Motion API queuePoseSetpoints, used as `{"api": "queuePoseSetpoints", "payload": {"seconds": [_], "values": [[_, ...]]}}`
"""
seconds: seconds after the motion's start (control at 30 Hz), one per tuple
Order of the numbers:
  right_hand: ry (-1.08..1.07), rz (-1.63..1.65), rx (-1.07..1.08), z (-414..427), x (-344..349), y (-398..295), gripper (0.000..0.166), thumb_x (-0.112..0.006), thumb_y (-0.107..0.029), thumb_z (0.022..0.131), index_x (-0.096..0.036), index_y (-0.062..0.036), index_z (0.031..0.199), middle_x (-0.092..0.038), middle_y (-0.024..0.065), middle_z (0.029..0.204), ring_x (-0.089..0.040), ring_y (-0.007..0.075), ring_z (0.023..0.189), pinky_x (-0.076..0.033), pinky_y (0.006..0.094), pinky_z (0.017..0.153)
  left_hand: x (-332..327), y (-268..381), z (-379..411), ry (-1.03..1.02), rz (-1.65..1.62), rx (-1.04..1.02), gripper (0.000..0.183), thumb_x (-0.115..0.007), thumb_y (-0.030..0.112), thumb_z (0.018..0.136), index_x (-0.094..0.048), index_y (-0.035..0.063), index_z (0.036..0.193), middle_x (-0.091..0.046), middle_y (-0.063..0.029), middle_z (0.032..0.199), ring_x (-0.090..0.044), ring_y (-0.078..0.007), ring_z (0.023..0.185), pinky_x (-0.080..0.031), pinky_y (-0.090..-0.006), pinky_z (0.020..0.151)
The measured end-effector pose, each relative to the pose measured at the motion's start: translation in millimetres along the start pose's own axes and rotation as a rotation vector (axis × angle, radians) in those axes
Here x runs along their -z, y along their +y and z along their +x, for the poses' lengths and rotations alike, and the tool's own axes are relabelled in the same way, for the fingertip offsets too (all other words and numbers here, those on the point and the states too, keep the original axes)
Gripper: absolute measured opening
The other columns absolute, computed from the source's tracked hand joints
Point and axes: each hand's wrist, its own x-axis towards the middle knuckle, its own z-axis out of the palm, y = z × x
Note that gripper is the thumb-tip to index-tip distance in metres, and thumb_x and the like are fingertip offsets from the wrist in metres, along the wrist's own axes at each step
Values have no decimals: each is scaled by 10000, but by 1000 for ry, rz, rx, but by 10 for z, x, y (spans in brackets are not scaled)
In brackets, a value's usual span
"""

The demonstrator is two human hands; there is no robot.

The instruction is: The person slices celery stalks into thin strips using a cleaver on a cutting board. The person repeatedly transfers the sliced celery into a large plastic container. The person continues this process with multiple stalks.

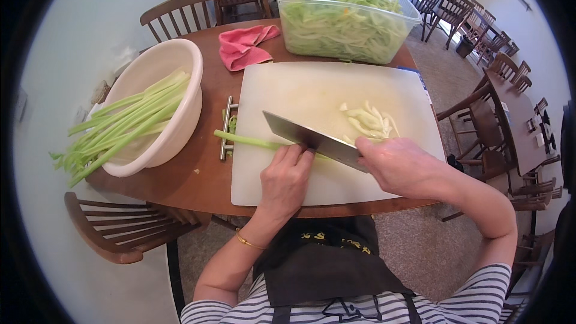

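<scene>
My left hand (288, 176) presses a celery stalk (245, 140) onto a white cutting board (288, 90), fingertips curled beside the blade. In my right hand (400, 164) is a cleaver (310, 139), its broad blade slanting across the stalk near my left fingers. The handle is hidden in my grip. Sliced celery (370, 121) lies in a small pile on the board, just beyond my right hand. The stalk's free end reaches past the board's left edge, over a metal handle (226, 128).
A white basin (180, 144) with long celery stalks (135, 112) stands at the left. Behind the board are a clear plastic tub (346, 36) of cut celery and a pink cloth (245, 47). A wooden chair (108, 234) touches the near left side of the table (157, 193).
</scene>
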Motion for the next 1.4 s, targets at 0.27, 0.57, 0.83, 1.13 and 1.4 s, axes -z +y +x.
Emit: {"api": "queuePoseSetpoints", "payload": {"seconds": [0.27,0.57,0.83,1.13,1.4], "values": [[20,94,12,365,-7,-32,173,-505,-106,945,-518,66,962,-637,290,780,-638,474,806,-492,529,724,12,19,29,2,-30,13,228,-630,-19,741,-679,73,943,-660,-64,954,-630,-277,855,-531,-378,714],[-71,63,-50,66,112,-77,131,-505,-66,915,-527,61,936,-645,289,800,-640,477,830,-490,532,737,148,-114,75,-14,-5,20,207,-636,-9,740,-677,76,923,-663,-59,939,-634,-273,867,-534,-377,706],[37,132,-8,438,-171,-43,220,-528,-170,979,-485,43,950,-624,279,754,-616,473,784,-456,542,708,137,-188,46,-14,-17,10,247,-624,-36,710,-689,66,926,-675,-73,952,-638,-281,881,-534,-383,732],[-78,73,-80,68,146,-158,224,-518,-156,968,-531,67,968,-639,299,820,-630,481,827,-488,527,739,89,-49,4,0,-29,37,246,-601,-41,728,-687,61,935,-668,-85,954,-641,-286,891,-538,-385,739],[9,101,63,95,-70,-83,224,-516,22,789,-501,73,1006,-644,292,825,-651,466,871,-504,532,733,344,-295,4,-22,36,22,245,-618,-34,696,-668,74,911,-653,-89,935,-615,-316,895,-511,-405,746]]}}
